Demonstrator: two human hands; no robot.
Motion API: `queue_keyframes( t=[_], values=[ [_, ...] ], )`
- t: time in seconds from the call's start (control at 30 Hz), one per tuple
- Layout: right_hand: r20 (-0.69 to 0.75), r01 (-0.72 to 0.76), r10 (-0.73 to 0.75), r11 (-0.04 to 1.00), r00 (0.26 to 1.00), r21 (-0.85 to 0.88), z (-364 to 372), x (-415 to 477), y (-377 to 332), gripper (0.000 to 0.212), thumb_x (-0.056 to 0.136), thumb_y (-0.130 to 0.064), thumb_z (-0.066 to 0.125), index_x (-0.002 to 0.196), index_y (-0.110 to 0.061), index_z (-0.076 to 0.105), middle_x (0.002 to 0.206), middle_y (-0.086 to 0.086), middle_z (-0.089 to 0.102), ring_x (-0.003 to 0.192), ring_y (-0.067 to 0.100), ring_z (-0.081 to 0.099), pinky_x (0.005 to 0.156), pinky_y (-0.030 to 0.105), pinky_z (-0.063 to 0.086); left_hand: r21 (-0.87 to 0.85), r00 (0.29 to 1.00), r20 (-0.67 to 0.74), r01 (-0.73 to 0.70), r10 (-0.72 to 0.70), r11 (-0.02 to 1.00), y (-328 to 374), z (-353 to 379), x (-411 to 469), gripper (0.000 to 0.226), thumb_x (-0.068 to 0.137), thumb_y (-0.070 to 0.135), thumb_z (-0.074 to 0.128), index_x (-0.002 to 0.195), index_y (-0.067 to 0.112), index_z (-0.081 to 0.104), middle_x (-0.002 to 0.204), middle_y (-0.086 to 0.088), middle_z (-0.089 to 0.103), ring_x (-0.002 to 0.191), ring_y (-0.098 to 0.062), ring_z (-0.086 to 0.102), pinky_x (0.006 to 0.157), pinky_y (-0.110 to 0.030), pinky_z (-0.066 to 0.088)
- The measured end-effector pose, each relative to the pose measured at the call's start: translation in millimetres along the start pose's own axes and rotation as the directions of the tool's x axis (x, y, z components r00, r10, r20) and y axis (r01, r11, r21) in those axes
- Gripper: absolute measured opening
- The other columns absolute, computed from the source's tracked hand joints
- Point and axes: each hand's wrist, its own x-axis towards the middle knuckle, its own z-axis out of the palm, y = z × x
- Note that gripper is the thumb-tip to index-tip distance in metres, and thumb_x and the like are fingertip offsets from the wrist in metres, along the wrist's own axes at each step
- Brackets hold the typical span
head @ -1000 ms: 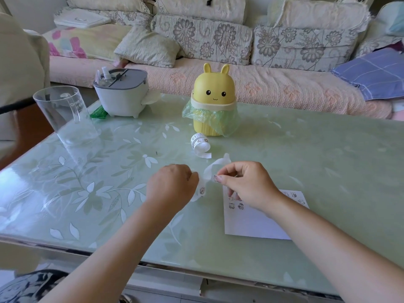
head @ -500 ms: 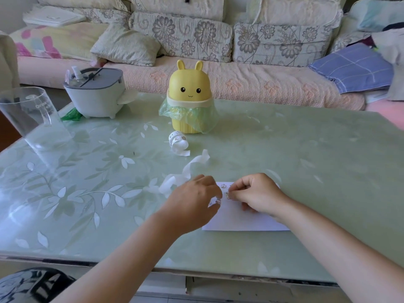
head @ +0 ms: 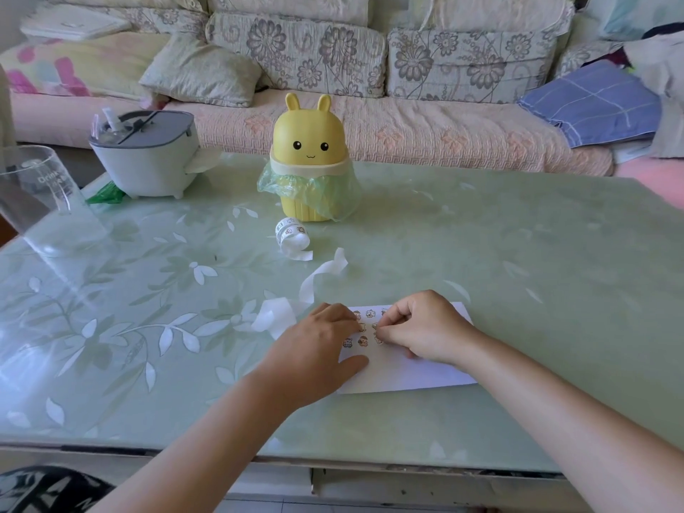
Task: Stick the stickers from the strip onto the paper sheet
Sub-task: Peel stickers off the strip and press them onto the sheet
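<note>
A white paper sheet (head: pixel 418 372) lies flat on the table in front of me, with several small cartoon stickers (head: pixel 364 340) in rows on its upper left part. My right hand (head: pixel 425 331) rests on the sheet, thumb and forefinger pinched together on a sticker at the paper's surface. My left hand (head: pixel 318 349) lies palm down over the sheet's left edge, thumb spread out. The curly white strip (head: pixel 314 279) lies on the table just left of and behind my left hand; whether its near end touches that hand I cannot tell. A sticker roll (head: pixel 290 235) sits farther back.
A yellow bunny-shaped bin (head: pixel 309 142) with a green bag stands behind the roll. A white and grey container (head: pixel 148 161) is at the back left, and a clear plastic jug (head: pixel 40 194) at the left edge. A sofa with cushions runs behind the glass table (head: pixel 518 253).
Both hands came down from above the table onto the sheet. The strip, earlier held up between them, now lies on the table by my left hand.
</note>
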Motion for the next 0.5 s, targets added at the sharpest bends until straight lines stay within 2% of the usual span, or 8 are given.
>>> queue_keyframes(
  t=[0.13,0.3,0.4,0.5],
  values=[
    [-0.013,-0.013,0.013,0.999,1.000,-0.038,1.1,1.7,-1.4,0.008,0.077,-0.022,0.076,0.069,-0.022,0.076,0.070,0.003,0.073,0.047,0.015,0.057,0.054,0.025,0.050,-0.010,1.000,0.009,0.006,-0.006,1.000,0.4,-0.3,-0.4,0.046,0.089,0.049,0.061,0.130,0.028,0.060,0.132,0.017,0.049,0.124,-0.004,0.039,0.094,-0.033,0.048],
    [-0.041,-0.026,0.023,0.997,0.999,-0.079,3.6,2.3,-1.8,0.010,0.076,-0.021,0.076,0.067,-0.026,0.075,0.055,-0.013,0.065,0.044,0.007,0.056,0.053,0.022,0.047,-0.009,1.000,0.015,0.010,-0.009,1.000,0.9,0.3,-0.8,0.048,0.089,0.048,0.061,0.131,0.026,0.059,0.133,0.015,0.049,0.124,-0.006,0.040,0.094,-0.034,0.048],
    [-0.052,-0.029,0.022,0.991,0.998,-0.132,5.2,2.3,-4.3,0.008,0.076,-0.021,0.075,0.070,-0.027,0.075,0.063,-0.013,0.068,0.049,0.003,0.057,0.052,0.019,0.044,-0.001,1.000,0.013,0.016,-0.016,1.000,1.7,0.6,-1.1,0.047,0.089,0.048,0.060,0.131,0.026,0.059,0.134,0.016,0.048,0.126,-0.005,0.038,0.094,-0.034,0.048],
    [-0.070,-0.042,0.025,0.969,0.997,-0.243,7.2,3.0,-9.1,0.007,0.077,-0.023,0.073,0.073,-0.029,0.075,0.076,-0.015,0.070,0.066,0.007,0.065,0.053,0.018,0.044,0.009,1.000,0.007,0.020,-0.020,1.000,2.5,2.9,-2.5,0.046,0.090,0.047,0.059,0.131,0.026,0.058,0.133,0.015,0.048,0.125,-0.007,0.039,0.091,-0.036,0.050]
  ],
)
